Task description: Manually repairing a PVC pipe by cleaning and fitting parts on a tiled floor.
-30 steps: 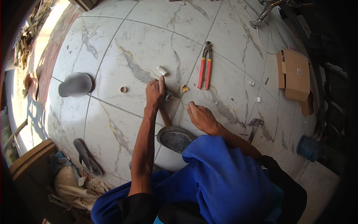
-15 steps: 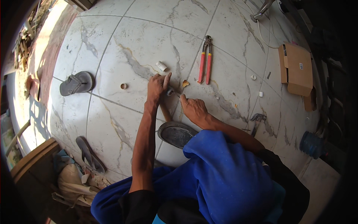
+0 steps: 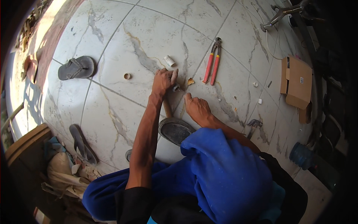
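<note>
My left hand [image 3: 164,83] is closed around a grey, round-ended piece [image 3: 176,88] low over the tiled floor. A wooden handle [image 3: 167,108] runs from beneath that hand to the front of my dark sandal [image 3: 175,130]; whether it joins the grey piece is hidden. Just to the right, my right hand [image 3: 197,108] is closed with the forefinger and thumb toward the grey piece. Anything in its grip is too small to make out. A short whitish cylinder [image 3: 169,61] lies beyond my left hand, and a brownish chip [image 3: 191,81] lies between the hands and the pincers.
Red-handled pincers [image 3: 213,62] lie ahead on the right. A brown ring [image 3: 127,76] and loose slippers [image 3: 77,68] are leftward. Rightward are small white pieces [image 3: 260,101], a hammer [image 3: 254,124], a cardboard box [image 3: 298,81] and a blue bottle [image 3: 301,155]. Cloth [image 3: 61,171] is heaped lower left.
The whole view has tilted and shifted slightly. Both hands stay close together around the same spot, the left still gripping the grey piece. A thin line between the hands shows less clearly now.
</note>
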Motion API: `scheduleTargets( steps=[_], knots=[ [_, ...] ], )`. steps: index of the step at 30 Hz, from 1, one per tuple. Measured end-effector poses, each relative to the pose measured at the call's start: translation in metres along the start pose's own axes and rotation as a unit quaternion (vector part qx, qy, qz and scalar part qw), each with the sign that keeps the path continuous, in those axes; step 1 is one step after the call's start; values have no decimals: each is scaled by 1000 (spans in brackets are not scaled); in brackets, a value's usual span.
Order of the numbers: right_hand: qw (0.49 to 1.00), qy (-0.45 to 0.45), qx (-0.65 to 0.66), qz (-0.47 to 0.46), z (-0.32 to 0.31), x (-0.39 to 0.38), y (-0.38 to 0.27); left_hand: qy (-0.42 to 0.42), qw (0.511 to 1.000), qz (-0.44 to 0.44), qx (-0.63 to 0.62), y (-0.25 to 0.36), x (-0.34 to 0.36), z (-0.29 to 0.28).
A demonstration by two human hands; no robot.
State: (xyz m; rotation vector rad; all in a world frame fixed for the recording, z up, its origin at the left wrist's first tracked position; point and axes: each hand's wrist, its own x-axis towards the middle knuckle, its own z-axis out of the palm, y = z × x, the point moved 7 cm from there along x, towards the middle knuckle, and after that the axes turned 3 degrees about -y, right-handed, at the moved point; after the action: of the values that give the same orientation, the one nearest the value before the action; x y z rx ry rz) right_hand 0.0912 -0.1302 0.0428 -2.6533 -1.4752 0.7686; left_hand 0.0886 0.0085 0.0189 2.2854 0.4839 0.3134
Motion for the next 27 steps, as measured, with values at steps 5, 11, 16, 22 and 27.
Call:
scheduleTargets(
  steps=[5, 11, 16, 22, 27],
  knots=[
    [1000, 13, 2, -19, -6, 9, -3, -1, 1000, 13, -5, 2, 3, 2],
    [1000, -21, 11, -8, -3, 16, -7, 9, 1000, 17, -6, -6, 3, -3],
    [999, -44, 1, 29, 2, 2, 0, 3, 993, 87, -74, 5, -1, 10],
    [1000, -13, 4, 3, -2, 18, -7, -4, 996, 58, -71, 5, -1, 7],
    [999, -43, 18, 29, 3, 11, -3, 0, 996, 53, -77, 1, 4, 4]
  ],
)
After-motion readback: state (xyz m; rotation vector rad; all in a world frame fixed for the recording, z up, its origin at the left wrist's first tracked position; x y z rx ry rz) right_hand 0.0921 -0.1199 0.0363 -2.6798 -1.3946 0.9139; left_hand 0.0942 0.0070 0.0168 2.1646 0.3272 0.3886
